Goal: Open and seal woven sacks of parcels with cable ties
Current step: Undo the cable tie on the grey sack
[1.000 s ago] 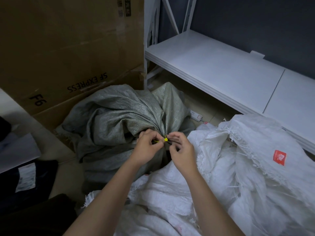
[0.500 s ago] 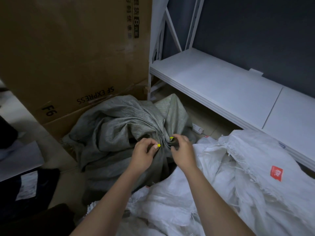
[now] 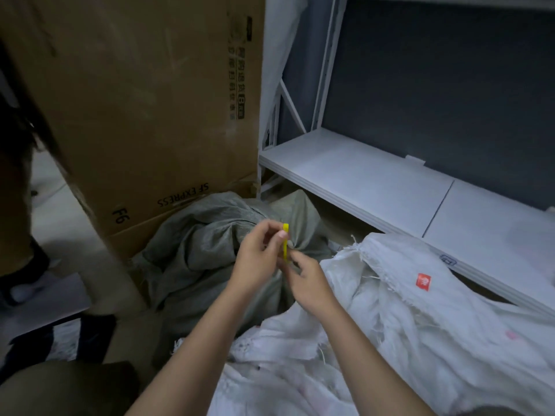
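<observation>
The step in hand looked like freeing the yellow cable tie [image 3: 285,242] from the grey sack [image 3: 204,253]; next, the neck wanted spreading open. Left hand [image 3: 257,259] pinched the tie's upper part, thumb and fingers curled. Right hand [image 3: 306,280] pinched its lower end, just above the sack's gathered neck. A white sack [image 3: 420,325] lay just beside the grey sack.

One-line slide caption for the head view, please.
Left hand and right hand hold a yellow cable tie upright over the grey woven sack.
</observation>
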`<state>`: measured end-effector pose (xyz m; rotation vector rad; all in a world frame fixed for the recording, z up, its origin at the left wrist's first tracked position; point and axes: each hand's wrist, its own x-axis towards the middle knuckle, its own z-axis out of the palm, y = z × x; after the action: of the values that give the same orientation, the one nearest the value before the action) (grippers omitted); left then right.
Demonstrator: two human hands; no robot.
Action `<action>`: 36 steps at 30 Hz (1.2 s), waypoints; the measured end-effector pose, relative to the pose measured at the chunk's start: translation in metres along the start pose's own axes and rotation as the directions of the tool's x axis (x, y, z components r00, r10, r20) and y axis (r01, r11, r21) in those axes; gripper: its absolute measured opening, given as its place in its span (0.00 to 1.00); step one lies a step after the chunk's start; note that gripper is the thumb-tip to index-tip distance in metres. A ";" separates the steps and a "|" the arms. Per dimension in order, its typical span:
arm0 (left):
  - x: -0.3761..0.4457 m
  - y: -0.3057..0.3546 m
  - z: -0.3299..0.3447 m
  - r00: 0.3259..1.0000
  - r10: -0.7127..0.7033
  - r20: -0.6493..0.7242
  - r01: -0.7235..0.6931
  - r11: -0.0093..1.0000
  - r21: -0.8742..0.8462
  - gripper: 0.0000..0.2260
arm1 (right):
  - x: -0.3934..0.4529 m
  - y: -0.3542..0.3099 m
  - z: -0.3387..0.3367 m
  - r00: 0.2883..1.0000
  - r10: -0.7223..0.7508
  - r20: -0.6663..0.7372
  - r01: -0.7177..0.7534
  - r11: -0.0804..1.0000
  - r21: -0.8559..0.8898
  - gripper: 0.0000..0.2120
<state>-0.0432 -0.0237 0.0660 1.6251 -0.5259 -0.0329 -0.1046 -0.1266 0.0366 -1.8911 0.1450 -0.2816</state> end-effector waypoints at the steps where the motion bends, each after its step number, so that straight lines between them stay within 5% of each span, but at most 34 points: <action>1: -0.003 0.012 0.001 0.999 0.024 -0.026 -0.024 1.000 -0.015 0.07 | -0.009 -0.007 -0.007 0.999 -0.024 -0.040 0.024 1.000 -0.003 0.06; 7: -0.025 0.068 0.034 0.997 0.059 -0.050 -0.063 0.994 -0.088 0.08 | -0.075 -0.036 -0.081 0.932 -0.146 -0.331 0.100 0.983 -0.152 0.12; 17: -0.036 0.133 0.217 0.971 -0.062 0.232 0.092 0.988 -0.120 0.06 | -0.147 -0.024 -0.255 0.644 -0.438 -0.627 -0.099 0.765 -0.636 0.07; 20: -0.030 0.138 0.284 0.935 -0.073 0.348 0.094 0.995 -0.044 0.02 | -0.157 0.004 -0.317 0.623 -0.396 -0.675 -0.204 0.751 -0.628 0.06; 24: -0.016 0.136 0.376 0.876 -0.048 0.481 -0.008 0.994 0.113 0.14 | -0.162 0.043 -0.400 0.558 -0.388 -0.734 -0.353 0.689 -0.632 0.07; 29: 0.000 0.127 0.476 0.811 -0.041 0.584 -0.076 0.982 0.174 0.14 | -0.151 0.084 -0.503 0.483 -0.350 -0.803 -0.568 0.572 -0.591 0.07; 36: 0.025 0.118 0.570 0.766 -0.075 0.639 -0.138 0.951 0.277 0.12 | -0.118 0.123 -0.600 0.529 -0.173 -0.831 -0.761 0.336 -0.555 0.11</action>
<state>-0.2439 -0.5693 0.1069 1.9018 -1.1393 -0.5297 -0.3731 -0.6870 0.0930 -2.5735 1.7030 -0.8993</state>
